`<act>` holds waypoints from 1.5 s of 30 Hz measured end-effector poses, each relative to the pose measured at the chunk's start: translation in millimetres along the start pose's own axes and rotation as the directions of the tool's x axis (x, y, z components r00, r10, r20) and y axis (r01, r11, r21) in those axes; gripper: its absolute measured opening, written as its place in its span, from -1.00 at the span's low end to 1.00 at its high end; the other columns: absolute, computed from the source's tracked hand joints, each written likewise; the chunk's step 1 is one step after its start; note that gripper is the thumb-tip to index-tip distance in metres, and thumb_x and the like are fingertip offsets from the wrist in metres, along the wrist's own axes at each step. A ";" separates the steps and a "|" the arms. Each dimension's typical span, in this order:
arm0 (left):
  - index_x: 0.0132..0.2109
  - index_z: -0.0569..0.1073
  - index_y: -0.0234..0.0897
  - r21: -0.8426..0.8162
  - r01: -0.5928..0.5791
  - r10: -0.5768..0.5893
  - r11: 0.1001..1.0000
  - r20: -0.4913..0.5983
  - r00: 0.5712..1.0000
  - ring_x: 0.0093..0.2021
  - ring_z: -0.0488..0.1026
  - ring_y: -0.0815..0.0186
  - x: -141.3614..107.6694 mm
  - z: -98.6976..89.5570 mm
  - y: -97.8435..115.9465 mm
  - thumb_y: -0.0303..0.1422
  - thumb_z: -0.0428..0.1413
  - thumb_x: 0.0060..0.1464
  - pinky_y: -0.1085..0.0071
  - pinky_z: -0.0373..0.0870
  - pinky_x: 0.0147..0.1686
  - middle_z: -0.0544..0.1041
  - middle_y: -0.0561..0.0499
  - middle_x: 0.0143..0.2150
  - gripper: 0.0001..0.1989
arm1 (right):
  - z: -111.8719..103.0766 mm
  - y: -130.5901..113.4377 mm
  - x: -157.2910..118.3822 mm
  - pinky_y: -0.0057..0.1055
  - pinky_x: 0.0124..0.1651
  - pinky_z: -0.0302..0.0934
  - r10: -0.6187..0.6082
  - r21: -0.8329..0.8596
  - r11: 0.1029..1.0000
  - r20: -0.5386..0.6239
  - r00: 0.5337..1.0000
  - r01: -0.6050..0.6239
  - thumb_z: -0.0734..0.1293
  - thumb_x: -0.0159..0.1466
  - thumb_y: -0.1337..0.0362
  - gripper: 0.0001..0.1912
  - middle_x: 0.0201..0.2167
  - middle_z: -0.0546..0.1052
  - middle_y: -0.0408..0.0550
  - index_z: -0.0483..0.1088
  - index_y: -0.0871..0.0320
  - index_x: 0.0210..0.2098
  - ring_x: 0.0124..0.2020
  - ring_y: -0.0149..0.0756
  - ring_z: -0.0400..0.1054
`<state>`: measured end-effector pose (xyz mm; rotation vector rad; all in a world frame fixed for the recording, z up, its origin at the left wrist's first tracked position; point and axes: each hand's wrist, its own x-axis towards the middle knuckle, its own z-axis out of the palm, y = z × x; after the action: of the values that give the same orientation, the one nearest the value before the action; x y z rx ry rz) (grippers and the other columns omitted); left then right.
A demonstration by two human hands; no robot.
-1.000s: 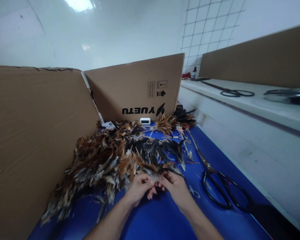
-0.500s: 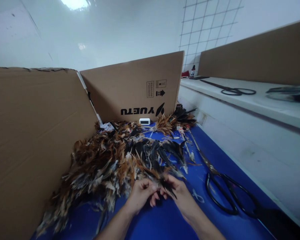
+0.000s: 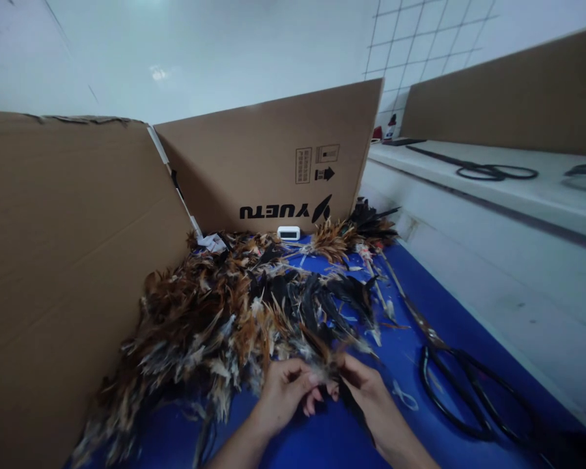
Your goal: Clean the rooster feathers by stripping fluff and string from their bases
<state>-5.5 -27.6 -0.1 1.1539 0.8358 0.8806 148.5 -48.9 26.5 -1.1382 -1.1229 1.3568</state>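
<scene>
Worktop: blue; we see the feather pile just beyond both hands, spreading left.
Left hand: grip pinched closed on the tuft.
Right hand: fingertips at the tuft; blurred, we cannot tell its hold.
Feather tuft: between hands, neither clearly nearer; long axis unclear.

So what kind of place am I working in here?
Probably a small craft workshop: heaped brown and black feathers cover the blue tabletop, large black-handled scissors lie beside them, and cardboard panels wall in the work area.
</scene>
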 end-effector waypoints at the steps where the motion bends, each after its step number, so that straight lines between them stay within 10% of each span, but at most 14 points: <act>1: -0.47 0.44 -0.42 0.009 -0.003 0.003 1.000 -0.008 1.000 -0.71 0.27 0.51 -0.2 -0.4 -0.1 -0.15 0.13 0.01 0.58 0.22 -0.69 0.41 0.02 -0.63 -0.64 | -2.0 3.3 -0.2 -0.45 -0.47 0.12 -0.012 -0.034 0.999 -0.005 1.000 0.012 0.38 0.06 0.05 -0.69 -0.62 0.34 -0.18 0.34 0.18 -0.54 -0.56 -0.39 0.20; 14: -0.47 0.50 -0.40 -0.032 -0.002 -0.003 0.999 -0.143 0.990 -0.69 0.26 0.51 -1.4 -2.6 -3.7 -0.25 0.14 0.02 0.57 0.19 -0.65 0.43 0.02 -0.63 -0.73 | -5.5 5.2 -4.2 -0.51 -0.58 0.14 -0.117 -0.265 0.959 -0.045 0.992 0.101 0.27 0.16 0.16 -0.81 -0.66 0.37 -0.19 0.39 0.12 -0.50 -0.64 -0.40 0.24; 23: -0.51 0.47 -0.40 -0.053 -0.045 0.020 0.998 -0.396 0.918 -0.73 0.19 0.54 4.5 -4.8 10.9 -0.28 0.16 -0.02 0.57 0.13 -0.68 0.43 0.05 -0.64 -0.75 | -13.7 16.4 -4.4 -0.46 -0.33 0.27 -0.373 -0.615 0.777 -0.278 0.885 0.134 0.30 0.17 0.16 -0.85 -0.44 0.51 -0.11 0.44 0.08 -0.40 -0.42 -0.30 0.39; 33: -0.45 0.44 -0.37 -0.016 -0.200 0.168 0.980 -0.481 0.860 -0.69 0.20 0.56 8.0 -14.0 14.7 -0.25 0.13 0.03 0.57 0.14 -0.65 0.44 0.06 -0.57 -0.75 | -6.0 9.0 -5.4 -0.31 -0.19 0.17 -0.347 -0.779 0.449 0.300 0.889 0.438 0.22 0.23 0.36 -0.89 -0.41 0.44 -0.11 0.36 0.08 -0.38 -0.32 -0.28 0.31; 45: -0.42 0.43 -0.39 -0.011 -0.210 0.182 0.978 -0.449 0.875 -0.68 0.21 0.55 9.3 -11.0 15.2 -0.21 0.14 0.01 0.58 0.14 -0.67 0.44 0.06 -0.55 -0.72 | -1.3 17.6 -8.1 -0.27 -0.27 0.08 -0.302 -0.913 0.190 0.295 0.907 0.360 0.13 0.27 0.42 -0.80 -0.39 0.40 -0.04 0.29 0.13 -0.44 -0.33 -0.21 0.23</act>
<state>-13.6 -12.3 11.6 1.0074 1.0664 1.3651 148.1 -58.2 9.5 -1.5228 -2.2407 0.1628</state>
